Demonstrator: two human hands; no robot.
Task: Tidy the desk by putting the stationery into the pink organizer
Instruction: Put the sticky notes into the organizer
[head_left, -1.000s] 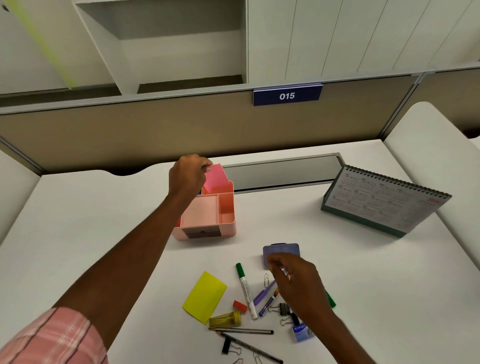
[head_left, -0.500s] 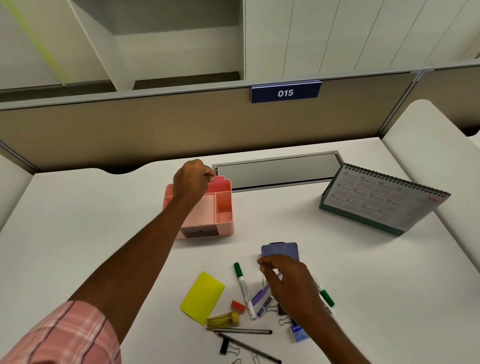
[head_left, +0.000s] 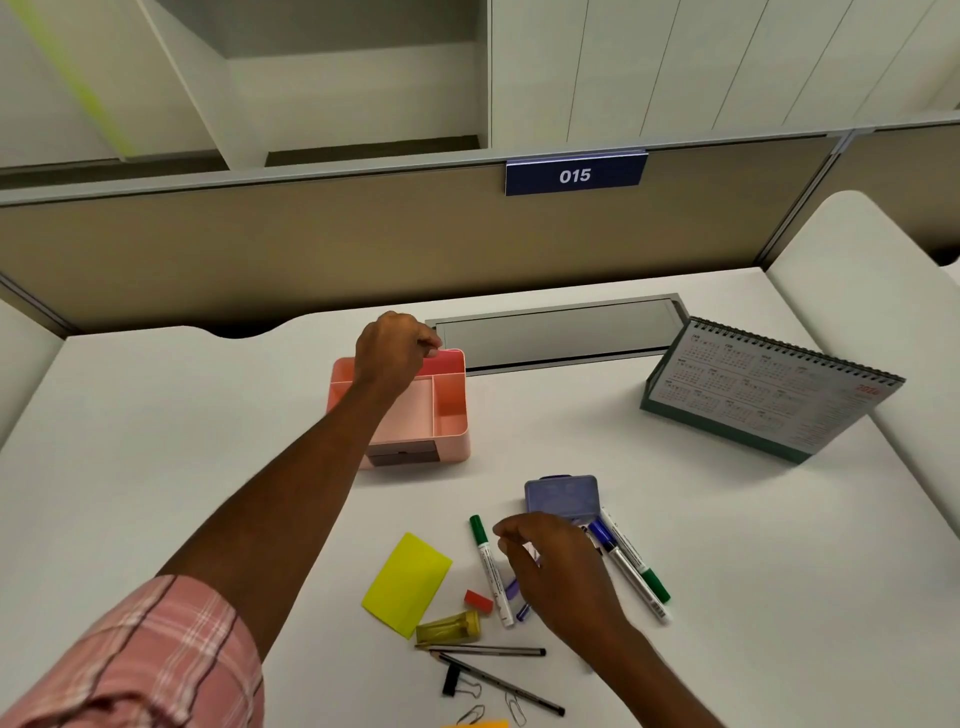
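Tidying the desk (head_left: 156, 441): organizer (head_left: 451, 421) near the back edge, pad (head_left: 449, 362) going in.
The left hand (head_left: 392, 348) pinches the pad's top edge, the pad sunk in the rear right compartment. It is best pressed flat to the back wall and released straight up, so the organizer does not tip. The right hand (head_left: 556, 571) hovers with curled fingers over the pens (head_left: 511, 590) near the front edge. I cannot tell whether it grips one.
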